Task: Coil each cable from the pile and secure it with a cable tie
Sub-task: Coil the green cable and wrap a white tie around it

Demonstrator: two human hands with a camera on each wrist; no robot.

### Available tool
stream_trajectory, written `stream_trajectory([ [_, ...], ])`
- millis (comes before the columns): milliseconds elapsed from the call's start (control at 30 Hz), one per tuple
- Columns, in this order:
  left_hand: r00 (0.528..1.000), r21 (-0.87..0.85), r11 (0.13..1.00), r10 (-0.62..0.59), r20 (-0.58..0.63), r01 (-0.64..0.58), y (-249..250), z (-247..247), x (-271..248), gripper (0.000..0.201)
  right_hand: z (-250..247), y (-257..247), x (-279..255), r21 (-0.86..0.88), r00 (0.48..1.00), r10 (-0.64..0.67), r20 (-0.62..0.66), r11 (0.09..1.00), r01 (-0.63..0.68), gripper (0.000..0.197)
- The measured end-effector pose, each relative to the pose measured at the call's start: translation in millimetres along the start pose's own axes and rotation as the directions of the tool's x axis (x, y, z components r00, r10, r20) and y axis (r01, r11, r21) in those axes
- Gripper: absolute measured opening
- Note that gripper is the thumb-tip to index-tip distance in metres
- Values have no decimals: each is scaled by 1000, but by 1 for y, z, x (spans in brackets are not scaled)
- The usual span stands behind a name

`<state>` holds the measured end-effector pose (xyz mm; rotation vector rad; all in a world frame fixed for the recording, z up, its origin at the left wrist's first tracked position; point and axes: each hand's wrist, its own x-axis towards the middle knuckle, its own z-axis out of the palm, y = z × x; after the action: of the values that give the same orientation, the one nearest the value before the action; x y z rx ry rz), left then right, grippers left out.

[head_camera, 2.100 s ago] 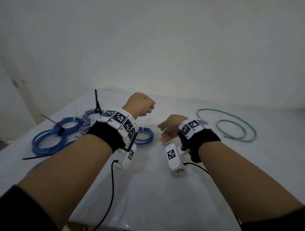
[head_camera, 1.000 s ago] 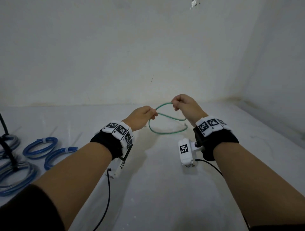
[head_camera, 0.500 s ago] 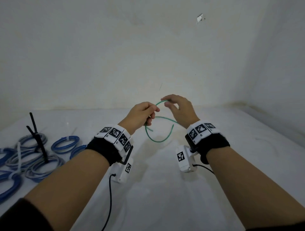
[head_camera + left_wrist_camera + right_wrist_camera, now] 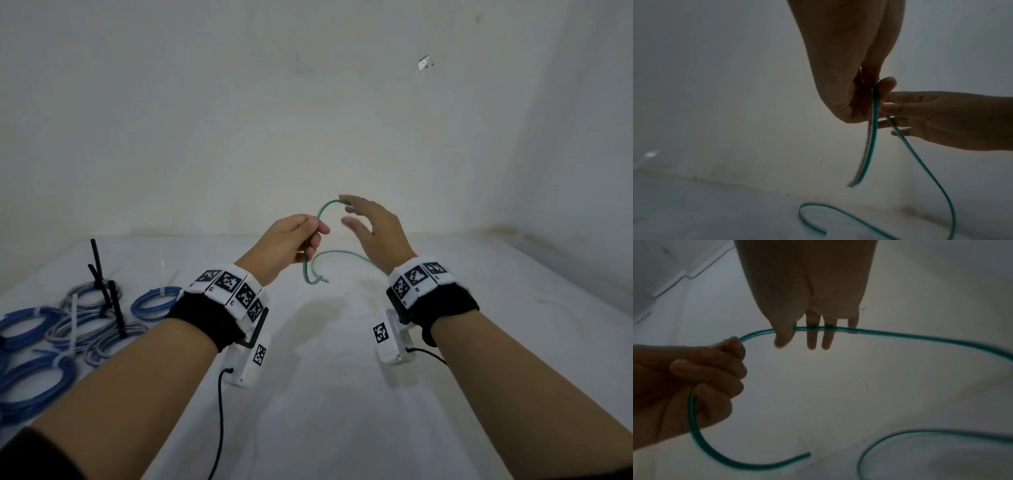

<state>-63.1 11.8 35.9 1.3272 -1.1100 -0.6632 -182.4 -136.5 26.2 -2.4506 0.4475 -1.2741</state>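
Note:
A thin green cable [image 4: 325, 209] arches up between my two hands above the white table [image 4: 342, 394]. My left hand [image 4: 313, 236] grips it with curled fingers, and the short free end [image 4: 315, 279] hangs below that fist. My right hand [image 4: 356, 216] is held up with straight fingers, the cable running across them. In the right wrist view the green cable [image 4: 890, 334] lies between thumb and fingers [image 4: 812, 340], unclamped, beside the curled left hand [image 4: 711, 369]. In the left wrist view the green cable [image 4: 871, 142] drops from the left hand [image 4: 865, 91] in front of the right hand [image 4: 941, 116].
Several coiled blue cables [image 4: 37, 325] bound with white ties lie at the table's left, with black cable ties [image 4: 102, 284] sticking up among them. More green cable [image 4: 920, 433] curves on the table below my right hand. Walls close in behind and at the right.
Both hands left the blue coils and picked the green cable up from the right. In the last half second my right hand's fingers straightened while the left kept its grip.

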Motion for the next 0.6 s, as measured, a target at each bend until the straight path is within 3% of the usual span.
stream_trajectory([
  [67,1000,-5,1000,-5,-5,5,1,-2,-1,28,-2,-4,2,122,994,1,-113,992,13,26],
  [167,1000,9,1000,-13,-28,14,-2,0,-3,30,-7,-12,4,144,996,-69,-50,987,75,30],
  [300,998,4,999,-50,-49,50,-2,3,-6,33,0,-20,4,62,990,-143,-1,988,143,16],
  [400,982,-69,981,-181,44,184,3,3,-8,42,-5,-17,7,233,988,87,-127,971,-56,16],
  [467,975,-85,978,-176,136,188,3,1,-12,38,-10,-12,8,326,952,234,-199,932,-161,16],
  [600,938,-77,977,-168,304,200,0,-2,-14,23,-12,-9,6,353,914,341,-219,901,-251,16],
])
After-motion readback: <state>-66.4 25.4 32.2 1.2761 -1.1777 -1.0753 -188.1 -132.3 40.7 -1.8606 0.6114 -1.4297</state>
